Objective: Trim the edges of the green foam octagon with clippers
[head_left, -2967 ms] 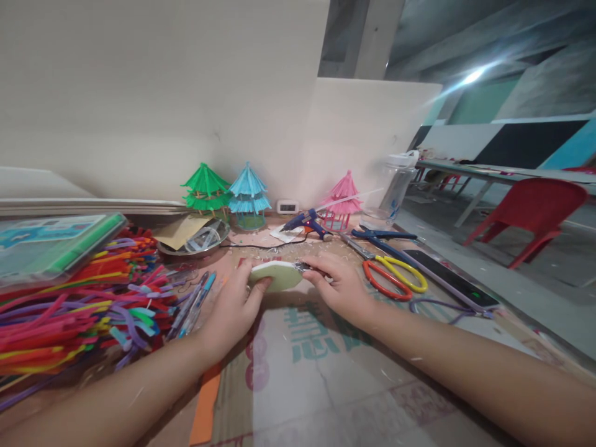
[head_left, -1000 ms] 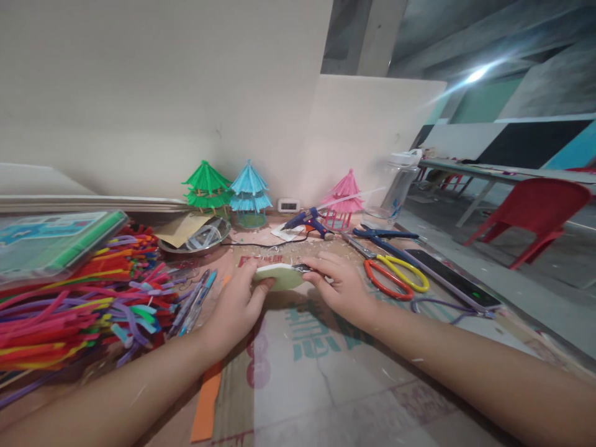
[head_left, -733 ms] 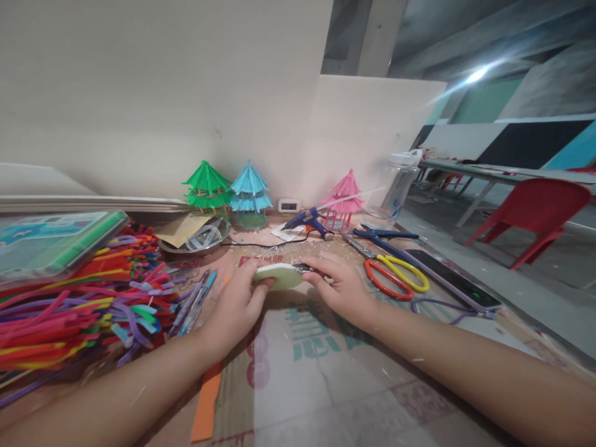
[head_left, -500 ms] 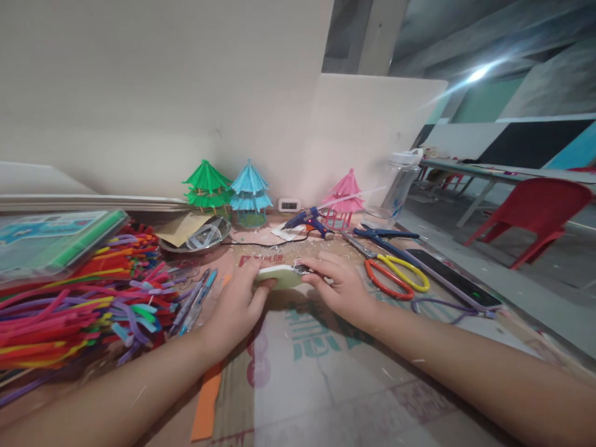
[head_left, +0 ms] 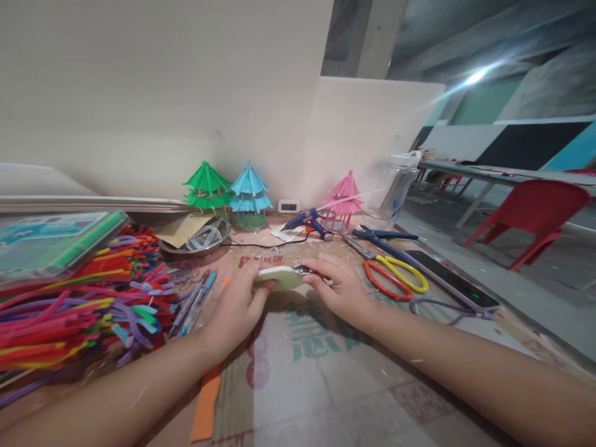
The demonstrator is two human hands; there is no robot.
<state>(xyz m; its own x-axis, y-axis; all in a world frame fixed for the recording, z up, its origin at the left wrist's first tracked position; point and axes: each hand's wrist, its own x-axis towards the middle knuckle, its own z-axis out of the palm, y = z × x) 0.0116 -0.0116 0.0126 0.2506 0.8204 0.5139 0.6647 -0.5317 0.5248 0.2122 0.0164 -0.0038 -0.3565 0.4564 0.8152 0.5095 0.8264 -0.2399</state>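
Between my two hands, just above the tabletop, is a flat pale-green piece point(head_left: 284, 280) with a white upper edge. My left hand point(head_left: 244, 298) is closed on its left end, thumb underneath. At the right end, my right hand point(head_left: 338, 285) pinches a small dark, shiny bit point(head_left: 302, 269) against the piece; I cannot make out what that bit is. Beyond my hands, a blue glue gun point(head_left: 307, 220) lies with its small light lit. Green point(head_left: 206, 183), blue point(head_left: 249, 186) and pink point(head_left: 348, 189) small pavilion models stand along the wall.
Pipe cleaners point(head_left: 93, 304) and a plastic case point(head_left: 56, 245) crowd the left. A metal dish point(head_left: 218, 239) and pens point(head_left: 198, 304) lie nearby. To the right are scissors point(head_left: 391, 276), pliers point(head_left: 386, 234), a phone point(head_left: 451, 279) and a clear bottle point(head_left: 398, 186).
The camera view has shifted very slightly. Both hands keep nearly the same hold on the pale-green piece.
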